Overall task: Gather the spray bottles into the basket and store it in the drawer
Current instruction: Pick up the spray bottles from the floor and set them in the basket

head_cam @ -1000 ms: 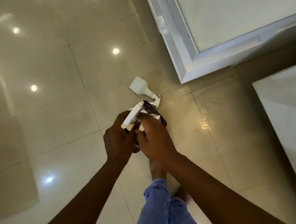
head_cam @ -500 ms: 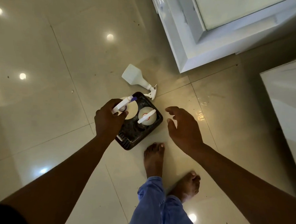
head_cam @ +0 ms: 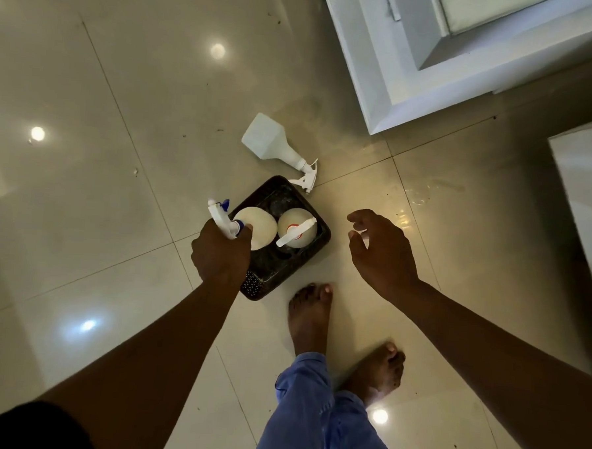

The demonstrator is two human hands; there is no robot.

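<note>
- Floor (head_cam: 105,111): glossy pale tiles fill the frame; ceiling lights glint off them at upper left, upper centre and lower left; specks of dirt dot the surface.
- Cabinet (head_cam: 381,74): white framed panel in the upper right corner; a second white surface (head_cam: 588,191) runs down the right edge.
- Legs (head_cam: 312,414): blue trousers at bottom centre; two bare feet (head_cam: 308,314) planted on the tile just below the basket.
- Left hand (head_cam: 221,254): centre-left of frame, over the basket's left edge; fingers wrapped tight around the neck of the blue bottle, clamped on it.
- Right hand (head_cam: 380,249): right of centre, just beside the basket; palm turned inward, fingers spread and curled, gripping nothing, touching nothing.
- Basket (head_cam: 323,237): dark, rectangular, with perforated walls, sitting on the floor at frame centre; two bottles stand inside it.
- Loose bottle (head_cam: 268,140): white, lying on its side on the tile just above the basket; its trigger head points down-right, right at the basket's top corner; whether they touch, can't tell.
- Blue bottle (head_cam: 258,227): round body in the basket's left half; white trigger with blue tips juts up-left past the rim.
- Red bottle (head_cam: 296,226): upright in the basket's right half; red collar, white trigger angled down-left; close beside the blue one.
</note>
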